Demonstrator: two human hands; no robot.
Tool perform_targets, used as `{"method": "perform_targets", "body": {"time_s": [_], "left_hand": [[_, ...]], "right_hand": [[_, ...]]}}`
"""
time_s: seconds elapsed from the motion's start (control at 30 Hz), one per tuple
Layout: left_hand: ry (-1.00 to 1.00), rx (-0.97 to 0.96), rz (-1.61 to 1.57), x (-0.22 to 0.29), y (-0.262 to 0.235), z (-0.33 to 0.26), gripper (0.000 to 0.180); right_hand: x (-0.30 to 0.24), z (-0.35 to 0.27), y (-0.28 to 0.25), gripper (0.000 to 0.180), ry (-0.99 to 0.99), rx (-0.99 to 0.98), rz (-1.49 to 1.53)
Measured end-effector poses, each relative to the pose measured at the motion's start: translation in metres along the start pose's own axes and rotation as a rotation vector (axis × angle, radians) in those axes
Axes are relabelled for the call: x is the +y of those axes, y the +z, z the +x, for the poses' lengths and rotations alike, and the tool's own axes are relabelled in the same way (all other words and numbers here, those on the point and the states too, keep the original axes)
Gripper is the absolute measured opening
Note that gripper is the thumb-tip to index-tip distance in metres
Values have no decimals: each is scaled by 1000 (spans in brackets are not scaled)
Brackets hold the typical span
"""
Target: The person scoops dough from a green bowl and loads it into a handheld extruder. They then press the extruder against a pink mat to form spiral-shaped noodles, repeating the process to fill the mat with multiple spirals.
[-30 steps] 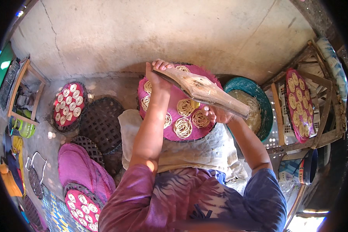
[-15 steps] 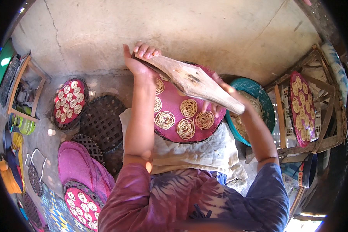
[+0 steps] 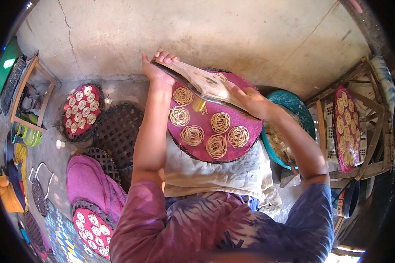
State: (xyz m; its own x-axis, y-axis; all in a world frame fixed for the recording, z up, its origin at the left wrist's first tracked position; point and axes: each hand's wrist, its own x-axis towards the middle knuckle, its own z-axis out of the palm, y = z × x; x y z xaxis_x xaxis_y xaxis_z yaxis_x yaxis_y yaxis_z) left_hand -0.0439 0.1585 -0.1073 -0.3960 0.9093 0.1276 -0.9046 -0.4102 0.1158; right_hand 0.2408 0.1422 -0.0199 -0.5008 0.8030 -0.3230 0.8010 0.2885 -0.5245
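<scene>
A two-handled wooden dough press (image 3: 195,79) is held tilted over a round tray, lower toward the right. My left hand (image 3: 161,70) is closed round its far left end, fingers over the top. My right hand (image 3: 253,103) grips the right end, thumb along the wood and the other fingers mostly hidden. Under the press a brass-coloured cylinder (image 3: 199,105) shows, with dough strands just below it. The tray's pink cloth (image 3: 204,125) carries several flat coils of pale noodle strands (image 3: 220,122). This tray lies over white cloth (image 3: 202,173) in front of me.
At right stand a teal basin (image 3: 312,116) with pale dough or flour and a wooden frame (image 3: 322,127) with another noodle tray (image 3: 341,125). Leftward are a filled tray (image 3: 70,120), dark woven trays (image 3: 118,133) and purple cloth (image 3: 87,179). A wall (image 3: 184,26) closes the far side.
The right end of the press has swung nearer the left end's tilt and moved left; the brass cylinder now shows beneath. My right hand has come over the handle's top. Both hands keep hold.
</scene>
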Motion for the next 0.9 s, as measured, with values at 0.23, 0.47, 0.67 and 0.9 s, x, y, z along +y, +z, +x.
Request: {"method": "perform_targets", "body": {"time_s": [0.23, 0.47, 0.67, 0.9], "left_hand": [[-9, 40, 32, -8, 23, -6, 48], [-78, 96, 22, -4, 15, -18, 53], [-184, -20, -174, -34, -15, -3, 53], [-199, -139, -348, -19, -33, -4, 51]], "right_hand": [[-6, -1, -11, 76, 53, -44, 46], [18, -11, 8, 72, 67, -25, 125], [35, -11, -13, 88, 104, -258, 469], [69, 39, 56, 91, 19, -671, 1473]]}}
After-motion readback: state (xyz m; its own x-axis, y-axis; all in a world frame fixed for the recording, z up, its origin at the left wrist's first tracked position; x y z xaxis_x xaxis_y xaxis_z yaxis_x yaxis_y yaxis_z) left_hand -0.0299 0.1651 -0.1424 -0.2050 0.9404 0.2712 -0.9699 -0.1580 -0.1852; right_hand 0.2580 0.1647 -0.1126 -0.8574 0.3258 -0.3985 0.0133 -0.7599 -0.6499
